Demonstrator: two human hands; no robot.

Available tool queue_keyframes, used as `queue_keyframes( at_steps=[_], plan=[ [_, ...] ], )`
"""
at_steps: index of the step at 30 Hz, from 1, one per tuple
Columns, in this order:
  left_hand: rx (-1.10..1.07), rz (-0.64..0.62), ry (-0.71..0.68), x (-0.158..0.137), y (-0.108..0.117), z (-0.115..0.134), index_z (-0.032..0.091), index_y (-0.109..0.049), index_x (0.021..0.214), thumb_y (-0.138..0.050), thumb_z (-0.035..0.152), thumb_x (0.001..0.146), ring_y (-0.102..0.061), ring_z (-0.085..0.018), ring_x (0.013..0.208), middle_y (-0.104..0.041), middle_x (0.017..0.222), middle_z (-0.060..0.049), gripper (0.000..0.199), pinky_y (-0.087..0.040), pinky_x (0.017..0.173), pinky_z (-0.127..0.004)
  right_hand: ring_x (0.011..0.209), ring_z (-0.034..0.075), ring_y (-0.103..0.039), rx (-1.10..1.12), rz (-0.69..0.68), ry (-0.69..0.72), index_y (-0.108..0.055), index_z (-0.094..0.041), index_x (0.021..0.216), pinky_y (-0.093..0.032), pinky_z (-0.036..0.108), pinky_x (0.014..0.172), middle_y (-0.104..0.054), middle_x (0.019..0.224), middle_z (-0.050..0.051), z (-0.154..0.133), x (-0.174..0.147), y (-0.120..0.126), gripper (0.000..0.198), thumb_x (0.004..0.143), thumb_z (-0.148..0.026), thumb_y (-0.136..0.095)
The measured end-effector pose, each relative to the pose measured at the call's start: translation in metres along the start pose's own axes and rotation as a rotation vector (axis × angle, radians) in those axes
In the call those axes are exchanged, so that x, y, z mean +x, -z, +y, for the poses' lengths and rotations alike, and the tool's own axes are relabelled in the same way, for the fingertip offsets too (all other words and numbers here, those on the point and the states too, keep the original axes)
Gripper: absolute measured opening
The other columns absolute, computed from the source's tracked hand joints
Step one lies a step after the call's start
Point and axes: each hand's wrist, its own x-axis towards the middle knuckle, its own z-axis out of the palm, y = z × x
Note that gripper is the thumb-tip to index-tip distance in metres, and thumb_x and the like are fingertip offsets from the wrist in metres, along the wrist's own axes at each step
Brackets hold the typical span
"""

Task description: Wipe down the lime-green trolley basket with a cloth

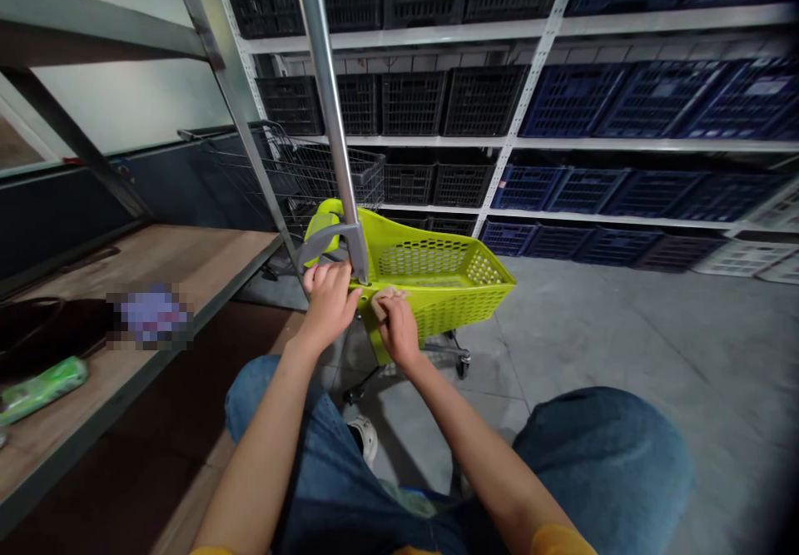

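A lime-green plastic shopping trolley (449,289) stands on the floor in front of my knees. A long silver handle pole (325,97) rises from its near end through a grey bracket (328,243). My left hand (328,301) rests on the trolley's near rim at the base of the pole, fingers curled over it. My right hand (396,326) presses a small beige pad or cloth (387,297) against the green rim just right of the pole. I am seated, with my jeans-covered legs on either side.
A wooden shelf (187,264) in a metal frame runs along my left, holding a green packet (41,388) and a dark bag (43,330). A wire shopping cart (300,168) stands behind the trolley. Racks of black and blue crates (624,97) line the back wall. Grey floor (624,330) lies to the right.
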Motion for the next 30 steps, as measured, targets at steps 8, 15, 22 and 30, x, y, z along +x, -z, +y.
queue_keyframes(
  at_steps=[8, 15, 22, 30],
  plan=[
    [-0.003, 0.024, 0.011, -0.002, 0.004, -0.007, 0.016, -0.05, 0.136, -0.048, 0.041, 0.094, -0.05, -0.031, 0.12, -0.065, 0.121, -0.014, 0.049, -0.022, 0.111, -0.05, 0.099, 0.024, -0.055, -0.192, -0.025, -0.027, -0.063, -0.02, 0.11, -0.045, 0.038, 0.089, -0.064, 0.103, 0.01, 0.068, -0.017, 0.056, 0.023, 0.09, -0.015, -0.051],
    [0.0, 0.038, 0.031, -0.001, 0.0, -0.002, 0.016, -0.052, 0.133, -0.051, 0.044, 0.091, -0.05, -0.033, 0.119, -0.065, 0.117, -0.015, 0.051, -0.022, 0.111, -0.051, 0.097, 0.026, -0.053, -0.169, 0.106, -0.212, -0.061, -0.019, 0.107, -0.043, 0.042, 0.087, -0.064, 0.101, 0.011, 0.051, -0.032, 0.034, 0.029, 0.083, -0.007, -0.047],
    [0.011, 0.032, 0.027, -0.001, 0.001, -0.002, 0.016, -0.049, 0.137, -0.05, 0.042, 0.092, -0.049, -0.032, 0.121, -0.064, 0.12, -0.015, 0.052, -0.021, 0.112, -0.051, 0.103, 0.025, -0.054, -0.052, -0.03, -0.05, -0.063, -0.017, 0.108, -0.046, 0.042, 0.093, -0.063, 0.104, 0.012, 0.022, -0.075, -0.021, 0.03, 0.086, -0.007, -0.044],
    [0.024, 0.042, 0.027, -0.002, -0.001, -0.001, 0.015, -0.048, 0.137, -0.051, 0.043, 0.091, -0.049, -0.032, 0.12, -0.063, 0.122, -0.016, 0.054, -0.021, 0.112, -0.05, 0.103, 0.024, -0.056, -0.015, -0.064, -0.021, -0.064, -0.02, 0.113, -0.047, 0.04, 0.092, -0.065, 0.107, 0.01, 0.015, -0.01, 0.02, 0.031, 0.088, -0.011, -0.049]
  ],
)
